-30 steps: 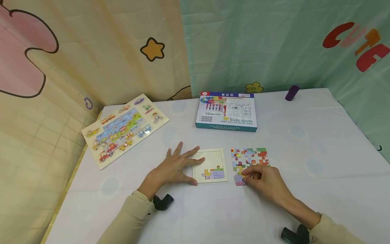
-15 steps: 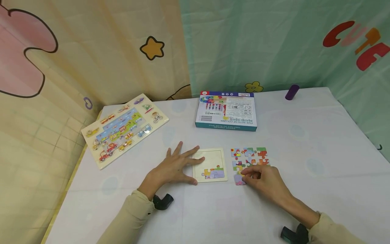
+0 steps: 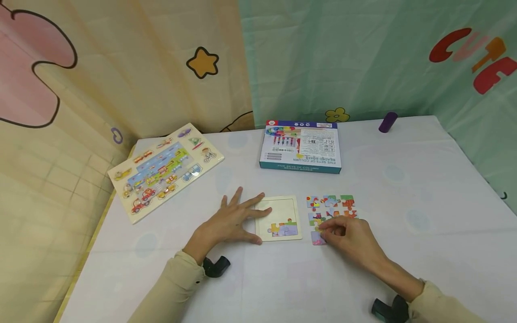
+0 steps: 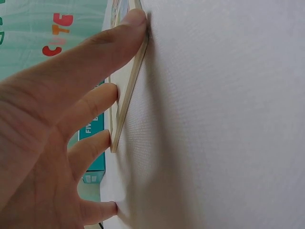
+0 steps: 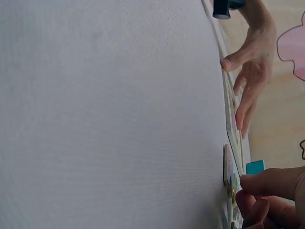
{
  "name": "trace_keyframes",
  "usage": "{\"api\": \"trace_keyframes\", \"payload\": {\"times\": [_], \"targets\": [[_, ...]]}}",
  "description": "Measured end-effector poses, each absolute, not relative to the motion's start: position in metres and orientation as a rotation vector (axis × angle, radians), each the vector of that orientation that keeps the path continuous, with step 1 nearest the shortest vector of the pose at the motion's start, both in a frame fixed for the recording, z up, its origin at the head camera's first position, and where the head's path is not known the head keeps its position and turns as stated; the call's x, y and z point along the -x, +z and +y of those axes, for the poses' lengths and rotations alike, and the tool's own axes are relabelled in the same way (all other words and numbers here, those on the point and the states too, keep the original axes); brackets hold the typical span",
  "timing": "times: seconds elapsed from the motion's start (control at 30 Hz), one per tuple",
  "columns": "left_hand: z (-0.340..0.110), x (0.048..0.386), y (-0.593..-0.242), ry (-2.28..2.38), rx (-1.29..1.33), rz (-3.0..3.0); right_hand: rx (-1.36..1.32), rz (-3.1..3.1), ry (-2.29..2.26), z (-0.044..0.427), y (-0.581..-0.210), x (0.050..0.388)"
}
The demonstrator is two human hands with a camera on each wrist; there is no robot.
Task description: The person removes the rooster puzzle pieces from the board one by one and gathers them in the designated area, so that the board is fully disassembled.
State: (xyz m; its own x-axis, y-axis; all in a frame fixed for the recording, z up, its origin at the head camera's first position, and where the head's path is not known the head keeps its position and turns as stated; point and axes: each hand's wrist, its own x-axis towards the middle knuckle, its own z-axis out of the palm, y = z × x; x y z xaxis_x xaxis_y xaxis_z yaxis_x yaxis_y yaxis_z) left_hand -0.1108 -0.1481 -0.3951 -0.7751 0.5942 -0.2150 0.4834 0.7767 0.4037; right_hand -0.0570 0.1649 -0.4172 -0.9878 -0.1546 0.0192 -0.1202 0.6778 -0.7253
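Observation:
My left hand (image 3: 232, 226) lies with fingers spread on the left side of a small wooden puzzle tray (image 3: 278, 207). In the left wrist view, the thumb (image 4: 136, 19) presses the tray's near edge. Joined yellow, green and purple puzzle pieces (image 3: 287, 230) fill the tray's lower right part. To its right, loose puzzle pieces (image 3: 314, 203) lie in rows. My right hand (image 3: 351, 235) pinches at a purple puzzle piece (image 3: 317, 239) in the nearest row with thumb and forefinger. Its curled fingers hide some of the pieces behind.
A large wooden vehicle puzzle board (image 3: 165, 172) lies at the back left. A flat boxed bead set (image 3: 300, 147) is behind the tray. One purple cylinder (image 3: 388, 122) stands near the table's back edge. Printed curtains (image 3: 343, 54) hang behind the white-covered table.
Almost nothing differs. My left hand stays on the tray; the right fingertips shift very slightly at the purple puzzle piece, which stays in its row.

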Motion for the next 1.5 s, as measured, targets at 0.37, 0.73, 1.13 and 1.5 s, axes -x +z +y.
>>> {"api": "trace_keyframes", "payload": {"times": [0.37, 0.73, 1.13, 1.5], "targets": [[-0.148, 0.111, -0.397, 0.453, -0.821, 2.642, 0.42, 2.735, -1.288, 0.132, -0.414, 0.068], [-0.149, 0.112, -0.397, 0.455, -0.827, 2.647, 0.634, 2.704, -1.185, 0.097, -0.414, 0.079], [-0.148, 0.111, -0.396, 0.465, -0.817, 2.655, 0.591, 2.719, -1.13, 0.089, -0.415, 0.081], [-0.148, 0.111, -0.397, 0.482, -0.808, 2.65, 0.53, 2.647, -1.149, 0.088, -0.411, 0.085]]}}
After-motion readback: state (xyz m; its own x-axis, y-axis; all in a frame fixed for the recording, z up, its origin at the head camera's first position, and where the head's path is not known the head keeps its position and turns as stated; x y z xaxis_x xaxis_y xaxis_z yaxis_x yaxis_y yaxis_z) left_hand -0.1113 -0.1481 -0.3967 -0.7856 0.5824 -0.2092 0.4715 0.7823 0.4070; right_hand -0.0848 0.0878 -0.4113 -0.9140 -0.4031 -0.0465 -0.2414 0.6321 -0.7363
